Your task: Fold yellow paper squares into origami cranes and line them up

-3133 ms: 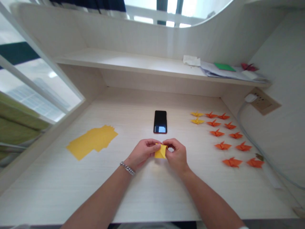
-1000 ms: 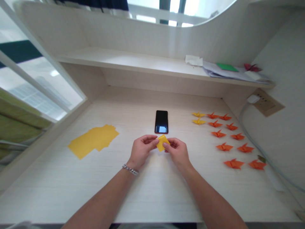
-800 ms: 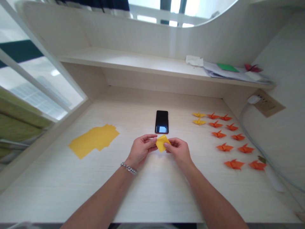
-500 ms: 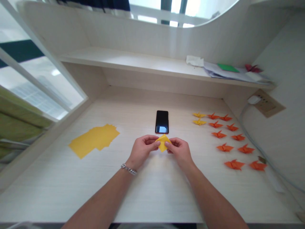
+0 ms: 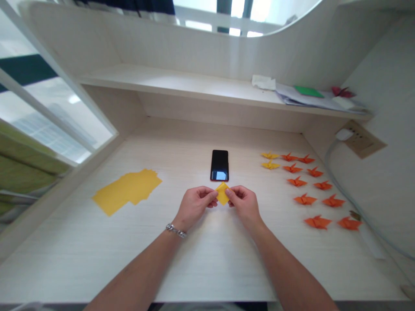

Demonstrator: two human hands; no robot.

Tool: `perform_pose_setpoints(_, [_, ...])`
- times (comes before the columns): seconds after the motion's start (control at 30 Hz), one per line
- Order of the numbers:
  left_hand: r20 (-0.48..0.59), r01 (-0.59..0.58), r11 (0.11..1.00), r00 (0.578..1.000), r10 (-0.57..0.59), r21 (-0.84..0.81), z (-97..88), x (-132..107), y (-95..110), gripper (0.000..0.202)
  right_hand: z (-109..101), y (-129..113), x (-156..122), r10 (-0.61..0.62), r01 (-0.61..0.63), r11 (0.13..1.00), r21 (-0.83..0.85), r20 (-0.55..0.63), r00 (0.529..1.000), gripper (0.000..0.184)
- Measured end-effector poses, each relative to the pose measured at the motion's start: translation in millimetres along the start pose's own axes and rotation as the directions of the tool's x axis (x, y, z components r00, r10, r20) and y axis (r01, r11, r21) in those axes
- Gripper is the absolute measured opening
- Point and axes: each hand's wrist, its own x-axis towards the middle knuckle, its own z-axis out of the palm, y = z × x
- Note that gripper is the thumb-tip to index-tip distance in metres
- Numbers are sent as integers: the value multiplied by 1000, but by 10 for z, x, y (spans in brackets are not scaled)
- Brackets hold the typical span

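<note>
Both my hands pinch a small folded yellow paper (image 5: 222,193) just above the desk (image 5: 207,259), near its middle. My left hand (image 5: 196,205), with a metal bracelet at the wrist, grips the paper's left edge. On the right edge, my right hand (image 5: 244,205) holds with thumb and fingers closed. The paper shows as a diamond between the fingertips. A black phone (image 5: 219,165) lies flat just beyond it.
A loose stack of yellow sheets (image 5: 128,190) lies at the left. Several orange folded cranes (image 5: 316,194) and two yellow ones (image 5: 269,160) sit in rows at the right. A shelf (image 5: 194,86) above carries papers (image 5: 304,97). A wall socket (image 5: 358,138) with a cable is at the far right.
The yellow paper has been turned and worked between my fingers, from a square flap to a smaller diamond. Both hands shifted slightly away from me, toward the phone.
</note>
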Motion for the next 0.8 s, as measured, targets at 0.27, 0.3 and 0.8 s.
perform_pose_setpoints(0.27, [67,-87,991,994,81,99,-31,3,-12,31,-10,16,15,31,-31,999,20,3,1000,29])
perform_pose_setpoints(0.3, [71,-81,994,995,75,78,-31,8,-17,32,-9,13,14,36,-36,999,24,4,999,29])
perform_pose_setpoints(0.8, [96,-27,995,995,37,-100,3,-10,-18,30,-40,-48,-14,-53,53,995,-89,6,999,25])
